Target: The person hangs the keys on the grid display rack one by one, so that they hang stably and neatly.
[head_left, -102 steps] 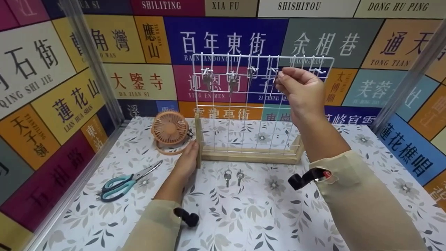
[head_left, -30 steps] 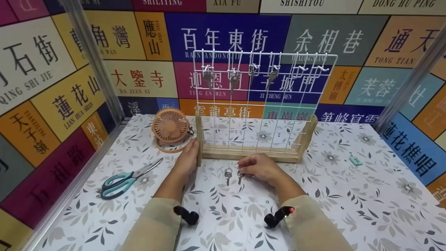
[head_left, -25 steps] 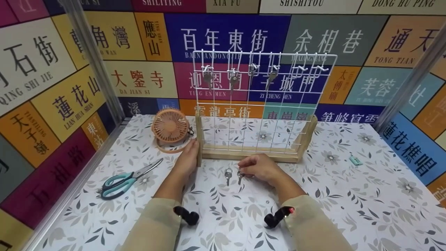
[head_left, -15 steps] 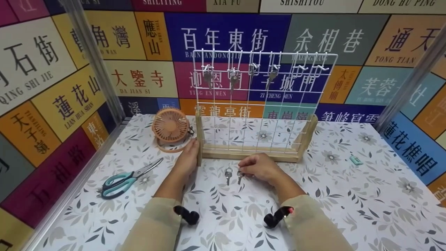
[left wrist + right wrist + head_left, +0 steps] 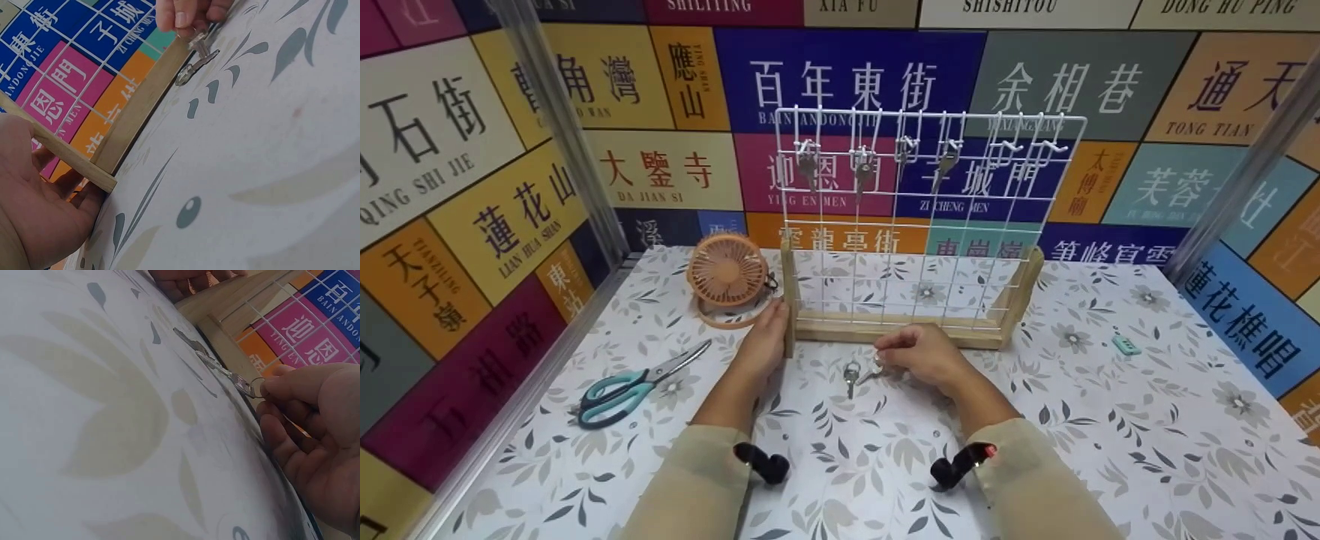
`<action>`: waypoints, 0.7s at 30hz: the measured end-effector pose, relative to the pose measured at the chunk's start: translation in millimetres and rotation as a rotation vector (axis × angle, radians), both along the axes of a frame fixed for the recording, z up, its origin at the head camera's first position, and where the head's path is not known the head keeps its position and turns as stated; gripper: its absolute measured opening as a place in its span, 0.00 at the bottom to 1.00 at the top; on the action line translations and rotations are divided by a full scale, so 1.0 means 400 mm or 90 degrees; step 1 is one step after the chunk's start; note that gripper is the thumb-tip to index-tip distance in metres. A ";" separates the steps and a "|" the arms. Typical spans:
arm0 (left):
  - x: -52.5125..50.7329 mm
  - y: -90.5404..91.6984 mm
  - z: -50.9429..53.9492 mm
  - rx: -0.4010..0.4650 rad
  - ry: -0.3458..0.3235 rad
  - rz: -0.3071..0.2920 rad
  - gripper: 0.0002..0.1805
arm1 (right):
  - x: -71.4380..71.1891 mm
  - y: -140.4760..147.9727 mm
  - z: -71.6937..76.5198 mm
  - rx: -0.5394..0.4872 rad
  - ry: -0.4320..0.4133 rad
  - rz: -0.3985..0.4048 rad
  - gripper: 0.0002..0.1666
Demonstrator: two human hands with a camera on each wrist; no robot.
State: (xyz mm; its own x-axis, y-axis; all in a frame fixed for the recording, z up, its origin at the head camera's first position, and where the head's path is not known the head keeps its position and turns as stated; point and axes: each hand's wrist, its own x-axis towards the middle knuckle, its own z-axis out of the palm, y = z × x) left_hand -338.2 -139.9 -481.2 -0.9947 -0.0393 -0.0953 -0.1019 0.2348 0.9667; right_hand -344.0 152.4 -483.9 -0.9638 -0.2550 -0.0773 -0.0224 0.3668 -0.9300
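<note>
My right hand [image 5: 926, 356] pinches the small ring of a silver key [image 5: 242, 384] between thumb and fingers, just above the table. The key slants down to the left. Beside it a second key with a ring [image 5: 850, 379] lies on the table. My left hand [image 5: 763, 337] grips the left wooden post [image 5: 788, 300] of a white wire grid rack [image 5: 915, 225]; in the left wrist view its fingers curl behind that post. Several keys, such as the leftmost key [image 5: 808, 166], hang from hooks along the grid's top. Two hooks [image 5: 1006, 150] at the right carry no key.
An orange fan [image 5: 727, 270] stands close to the rack's left post. Scissors with teal handles [image 5: 615, 397] lie at the left. A small teal item [image 5: 1126, 344] lies right of the rack. Sign-printed walls surround the flower-patterned table [image 5: 870, 480].
My right hand left the rack's fourth hook, where a key now hangs, and came down to the table. It has since slightly lifted and tilted one key by its ring. The left hand stays put.
</note>
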 end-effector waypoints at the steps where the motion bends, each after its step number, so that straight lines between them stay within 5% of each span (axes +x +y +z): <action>1: 0.001 0.000 0.000 -0.001 0.000 -0.001 0.39 | 0.000 0.003 0.004 -0.006 0.006 -0.003 0.14; 10: -0.005 0.001 0.002 -0.004 -0.010 -0.001 0.38 | 0.005 0.020 0.064 -0.105 0.015 -0.015 0.15; 21: -0.008 -0.001 0.001 -0.002 -0.027 0.001 0.38 | 0.042 0.034 0.187 -0.276 0.049 -0.057 0.10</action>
State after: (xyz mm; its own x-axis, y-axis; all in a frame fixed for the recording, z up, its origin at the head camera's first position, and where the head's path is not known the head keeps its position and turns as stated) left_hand -341.3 -140.2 -480.8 -0.9897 -0.0418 -0.1369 -0.1430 0.2377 0.9607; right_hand -327.1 166.1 -409.0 -0.9822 -0.1641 0.0911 -0.0836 -0.0522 -0.9951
